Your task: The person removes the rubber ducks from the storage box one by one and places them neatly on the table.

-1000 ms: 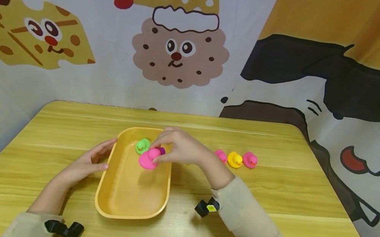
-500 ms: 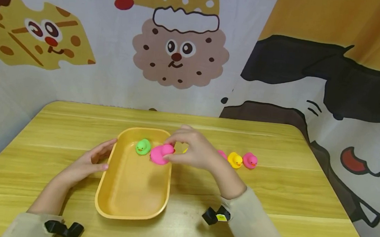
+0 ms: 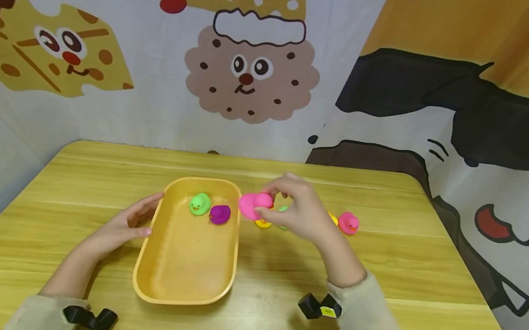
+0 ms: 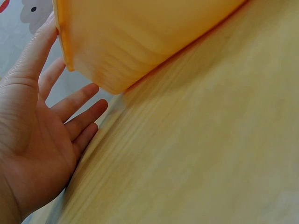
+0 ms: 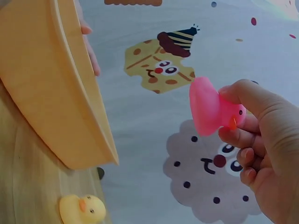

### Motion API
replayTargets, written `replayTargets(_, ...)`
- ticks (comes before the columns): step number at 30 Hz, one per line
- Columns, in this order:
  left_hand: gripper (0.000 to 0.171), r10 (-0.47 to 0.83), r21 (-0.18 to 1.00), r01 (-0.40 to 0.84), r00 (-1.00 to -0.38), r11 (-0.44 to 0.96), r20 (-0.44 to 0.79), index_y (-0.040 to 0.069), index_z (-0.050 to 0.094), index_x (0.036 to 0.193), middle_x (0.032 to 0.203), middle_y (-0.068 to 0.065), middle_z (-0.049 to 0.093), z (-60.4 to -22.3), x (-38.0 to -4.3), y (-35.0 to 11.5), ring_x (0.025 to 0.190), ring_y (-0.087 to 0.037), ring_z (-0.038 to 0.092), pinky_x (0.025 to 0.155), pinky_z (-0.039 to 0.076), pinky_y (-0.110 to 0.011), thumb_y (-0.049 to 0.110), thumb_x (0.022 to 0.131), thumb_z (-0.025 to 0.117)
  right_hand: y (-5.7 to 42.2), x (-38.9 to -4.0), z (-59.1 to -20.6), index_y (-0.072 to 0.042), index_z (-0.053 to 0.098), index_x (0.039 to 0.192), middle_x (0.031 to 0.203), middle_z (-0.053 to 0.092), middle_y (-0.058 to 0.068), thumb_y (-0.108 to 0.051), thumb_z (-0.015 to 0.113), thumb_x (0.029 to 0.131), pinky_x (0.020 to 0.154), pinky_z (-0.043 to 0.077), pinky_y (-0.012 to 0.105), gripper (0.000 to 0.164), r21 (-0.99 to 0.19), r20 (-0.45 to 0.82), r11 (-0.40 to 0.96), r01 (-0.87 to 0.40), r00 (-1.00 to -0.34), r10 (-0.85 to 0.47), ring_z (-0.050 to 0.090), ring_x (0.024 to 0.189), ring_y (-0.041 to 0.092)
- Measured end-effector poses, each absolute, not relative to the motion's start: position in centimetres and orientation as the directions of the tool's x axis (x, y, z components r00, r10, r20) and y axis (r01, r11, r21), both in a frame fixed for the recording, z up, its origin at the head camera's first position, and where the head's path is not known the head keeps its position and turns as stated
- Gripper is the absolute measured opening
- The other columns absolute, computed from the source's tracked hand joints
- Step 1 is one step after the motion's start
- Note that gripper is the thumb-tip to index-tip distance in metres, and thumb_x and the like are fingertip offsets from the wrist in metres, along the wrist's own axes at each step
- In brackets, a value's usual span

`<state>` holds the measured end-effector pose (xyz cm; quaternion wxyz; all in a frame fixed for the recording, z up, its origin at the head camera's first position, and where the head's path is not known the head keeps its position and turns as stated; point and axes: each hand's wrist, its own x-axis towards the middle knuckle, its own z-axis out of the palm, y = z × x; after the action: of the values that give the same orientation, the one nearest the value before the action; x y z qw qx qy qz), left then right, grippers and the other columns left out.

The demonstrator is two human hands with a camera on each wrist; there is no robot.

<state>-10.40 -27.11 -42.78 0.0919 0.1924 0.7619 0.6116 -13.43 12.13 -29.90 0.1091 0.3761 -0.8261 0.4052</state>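
Observation:
Between thumb and fingers, my right hand (image 3: 300,208) pinches a pink rubber duck (image 3: 252,205) by its head, just past the right rim of a yellow plastic basin (image 3: 185,269). In the right wrist view the pink duck (image 5: 205,107) is held up with its wide base facing the basin. A green duck (image 3: 199,204) and a purple duck (image 3: 220,214) sit inside the basin near its far end. My left hand (image 3: 119,231) rests along the basin's left side, fingers spread and fingertips at the rim; the left wrist view shows the palm bare.
Right of the basin, a row of ducks stands on the wooden table (image 3: 377,282), partly hidden by my right hand. A yellow duck (image 3: 263,224), a bit of green duck (image 3: 284,209) and a pink duck (image 3: 348,223) show. Behind hangs a cartoon-print cloth (image 3: 154,122).
My right hand has carried the pink duck rightward from above the basin to beyond its right rim. The purple duck in the basin is uncovered now. My left hand stays put.

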Motion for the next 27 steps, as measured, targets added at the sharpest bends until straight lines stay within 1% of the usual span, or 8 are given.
replayTargets(3,0.073,0.407,0.968,0.180,-0.908,0.176,0.095,0.013,0.024,0.153,0.151,-0.024,0.027,-42.8,-10.4,-27.1,0.127,-0.003,0.037,0.095,0.037,-0.018,0.003,0.092,0.062,12.9,-13.2,-29.8,-0.012,0.069,0.086,0.079,0.058,-0.009,-0.013,0.083,0.073,0.067,0.040,0.032,0.019,-0.590,0.502,0.414,-0.693,-0.717,-0.483,0.048,0.077,0.013)
replayTargets(8,0.073,0.409,0.967,0.187,-0.907,0.170,0.103,0.013,0.023,0.153,0.150,-0.024,0.027,-42.7,-10.5,-27.1,0.127,-0.003,0.037,0.095,0.037,-0.018,0.002,0.092,0.062,14.2,-12.9,-29.6,-0.010,0.067,0.082,0.078,0.058,-0.006,-0.008,0.084,0.071,0.064,0.039,0.030,0.020,-0.593,0.548,0.432,-0.679,-0.734,-0.401,0.046,0.076,0.016)
replayTargets(16,0.073,0.413,0.968,0.190,-0.904,0.161,0.108,0.011,0.024,0.153,0.150,-0.026,0.026,-42.7,-10.5,-27.0,0.126,-0.002,0.038,0.094,0.037,-0.018,0.001,0.091,0.061,16.4,-12.6,-29.5,-0.012,0.061,0.075,0.074,0.055,-0.004,-0.003,0.082,0.073,0.063,0.035,0.030,0.022,-0.610,0.567,0.469,-0.639,-0.765,-0.304,0.045,0.074,0.017)
replayTargets(21,0.073,0.412,0.969,0.183,-0.905,0.167,0.100,0.012,0.023,0.153,0.150,-0.024,0.027,-42.7,-10.5,-27.1,0.126,-0.002,0.038,0.095,0.036,-0.018,0.002,0.092,0.062,18.0,-12.5,-29.8,-0.010,0.059,0.073,0.069,0.051,0.004,0.001,0.080,0.073,0.062,0.034,0.030,0.024,-0.610,0.582,0.502,-0.613,-0.777,-0.242,0.043,0.072,0.017)
replayTargets(27,0.073,0.419,0.969,0.185,-0.902,0.162,0.102,0.012,0.023,0.153,0.150,-0.024,0.026,-42.6,-10.6,-27.2,0.127,-0.004,0.038,0.095,0.036,-0.018,0.001,0.092,0.061,19.5,-12.4,-30.3,-0.008,0.056,0.071,0.066,0.048,0.002,0.002,0.081,0.071,0.060,0.032,0.029,0.027,-0.606,0.591,0.553,-0.572,-0.789,-0.167,0.043,0.069,0.019)
